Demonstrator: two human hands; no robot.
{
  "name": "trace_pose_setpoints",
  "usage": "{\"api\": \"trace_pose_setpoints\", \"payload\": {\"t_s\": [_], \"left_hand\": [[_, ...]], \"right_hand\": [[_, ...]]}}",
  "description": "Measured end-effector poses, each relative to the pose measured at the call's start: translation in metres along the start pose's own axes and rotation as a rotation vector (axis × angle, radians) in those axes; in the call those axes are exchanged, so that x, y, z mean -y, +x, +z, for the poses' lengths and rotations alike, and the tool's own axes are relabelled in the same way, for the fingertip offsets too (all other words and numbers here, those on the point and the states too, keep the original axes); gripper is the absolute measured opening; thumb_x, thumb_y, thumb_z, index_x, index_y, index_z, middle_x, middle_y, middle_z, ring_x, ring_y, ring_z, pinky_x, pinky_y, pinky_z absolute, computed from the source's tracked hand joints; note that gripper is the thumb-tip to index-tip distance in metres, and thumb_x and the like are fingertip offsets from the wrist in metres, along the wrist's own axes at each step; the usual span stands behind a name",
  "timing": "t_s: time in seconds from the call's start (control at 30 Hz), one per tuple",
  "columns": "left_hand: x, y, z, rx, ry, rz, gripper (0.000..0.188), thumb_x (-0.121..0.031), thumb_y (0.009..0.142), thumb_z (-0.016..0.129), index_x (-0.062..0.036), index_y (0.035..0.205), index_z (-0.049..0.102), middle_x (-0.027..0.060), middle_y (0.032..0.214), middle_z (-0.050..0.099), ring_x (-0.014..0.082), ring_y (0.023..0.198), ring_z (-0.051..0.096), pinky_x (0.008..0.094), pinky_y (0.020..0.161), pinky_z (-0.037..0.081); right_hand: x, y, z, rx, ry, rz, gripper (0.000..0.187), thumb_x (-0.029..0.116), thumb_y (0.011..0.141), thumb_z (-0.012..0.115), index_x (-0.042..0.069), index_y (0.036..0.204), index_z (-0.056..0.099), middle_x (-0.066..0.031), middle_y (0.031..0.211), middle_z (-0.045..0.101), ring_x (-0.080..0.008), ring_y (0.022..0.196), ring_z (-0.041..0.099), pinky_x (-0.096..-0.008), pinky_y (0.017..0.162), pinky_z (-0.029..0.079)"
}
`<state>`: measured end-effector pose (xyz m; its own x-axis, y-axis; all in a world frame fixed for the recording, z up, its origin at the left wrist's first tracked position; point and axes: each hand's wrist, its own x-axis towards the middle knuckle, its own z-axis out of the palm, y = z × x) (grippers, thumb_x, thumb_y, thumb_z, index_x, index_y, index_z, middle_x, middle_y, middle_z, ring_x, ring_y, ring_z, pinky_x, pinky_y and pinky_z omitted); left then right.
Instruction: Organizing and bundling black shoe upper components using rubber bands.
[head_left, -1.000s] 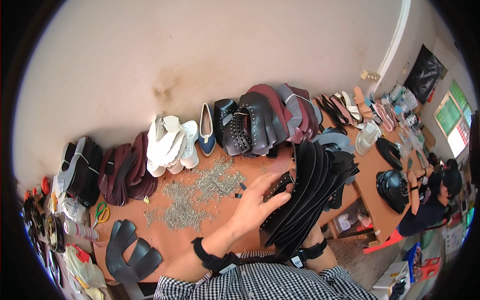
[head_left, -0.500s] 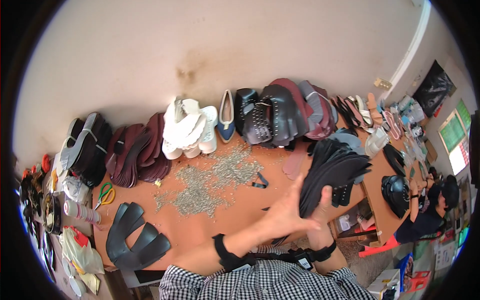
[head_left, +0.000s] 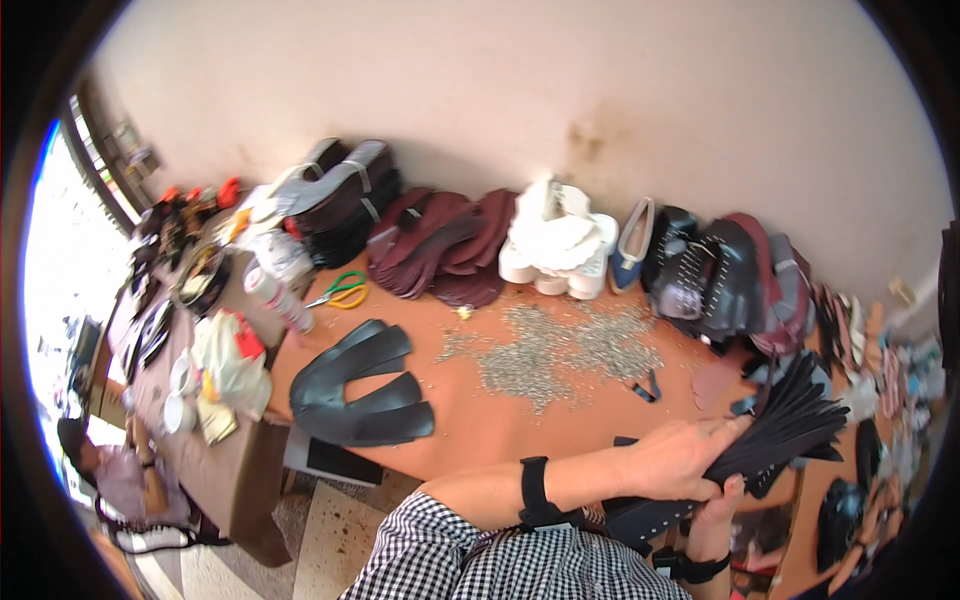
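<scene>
A thick fanned stack of black shoe-upper pieces [head_left: 790, 425] is between my hands at the right front of the table. My left hand [head_left: 675, 460] closes over the near end of the stack, fingers lying across it. From below, my right hand [head_left: 715, 515] grips the same end with its thumb up; its other fingers are mostly hidden. Beneath my left hand, close to my body, a black studded piece [head_left: 645, 520] shows in part. Scattered small metal studs [head_left: 570, 350] cover the table's middle, beside a small dark strap loop [head_left: 648, 388].
Flat black upper pieces [head_left: 365, 390] lie at the left front, near green-and-yellow scissors [head_left: 345, 290]. Along the wall stand maroon uppers [head_left: 440, 245], white soles [head_left: 558, 240], a blue shoe [head_left: 630, 250] and studded black uppers [head_left: 715, 270]. A person [head_left: 130, 475] sits far left.
My view has swung left, so the table's things appear farther right. The stack has tipped over toward the right, and my left hand has closed on its near end.
</scene>
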<state>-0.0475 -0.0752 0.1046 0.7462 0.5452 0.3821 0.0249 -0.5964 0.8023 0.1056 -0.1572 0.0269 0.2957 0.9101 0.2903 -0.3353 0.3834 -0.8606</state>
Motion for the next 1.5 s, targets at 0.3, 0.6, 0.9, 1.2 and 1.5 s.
{"api": "trace_pose_setpoints", "payload": {"t_s": [0.3,0.6,0.9,1.2,1.5], "left_hand": [[-0.006,-0.058,-0.016,-0.284,0.404,-0.137,0.081,-0.031,0.067,0.072,-0.002,0.131,0.031,0.0215,0.136,0.026,0.037,0.128,0.024,0.044,0.1,0.029],[0.017,-0.29,-0.185,-1.374,0.014,-0.687,0.015,-0.004,0.075,0.061,-0.0002,0.09,0.062,0.0056,0.077,0.062,0.0117,0.07,0.058,0.0235,0.06,0.047],[0.021,-0.516,-0.397,-1.816,0.024,-0.68,0.015,-0.004,0.075,0.057,-0.0024,0.09,0.059,0.0022,0.071,0.058,0.0106,0.057,0.055,0.0217,0.05,0.043],[0.144,-0.567,-0.502,-1.202,0.774,-1.158,0.016,-0.011,0.064,0.06,-0.0066,0.077,0.068,0.0142,0.073,0.064,0.0265,0.071,0.063,0.0352,0.067,0.049],[0.25,-0.551,-0.538,-0.773,1.052,-1.139,0.018,-0.009,0.072,0.048,-0.0059,0.076,0.065,0.0198,0.082,0.062,0.0349,0.08,0.06,0.0421,0.073,0.047]], "right_hand": [[0.021,0.013,0.007,-0.196,0.249,0.352,0.057,0.044,0.085,0.052,0.002,0.123,0.042,-0.0123,0.126,0.044,-0.0241,0.114,0.045,-0.0394,0.096,0.039],[0.013,0.073,-0.016,-0.288,0.268,0.409,0.052,0.039,0.085,0.053,0.001,0.12,0.044,-0.0123,0.123,0.046,-0.0243,0.111,0.048,-0.0394,0.095,0.04],[-0.004,0.095,0.006,-0.253,0.208,0.299,0.048,0.035,0.085,0.054,0.001,0.118,0.046,-0.012,0.12,0.048,-0.0243,0.108,0.049,-0.0392,0.093,0.042],[-0.004,0.066,0.052,-0.324,0.098,0.198,0.044,0.032,0.085,0.055,0.001,0.116,0.048,-0.0117,0.117,0.05,-0.0244,0.105,0.051,-0.039,0.092,0.043],[0.012,-0.003,0.074,-0.524,-0.034,0.055,0.041,0.028,0.085,0.056,0.001,0.114,0.049,-0.0113,0.115,0.052,-0.0244,0.103,0.053,-0.0388,0.09,0.044]]}}
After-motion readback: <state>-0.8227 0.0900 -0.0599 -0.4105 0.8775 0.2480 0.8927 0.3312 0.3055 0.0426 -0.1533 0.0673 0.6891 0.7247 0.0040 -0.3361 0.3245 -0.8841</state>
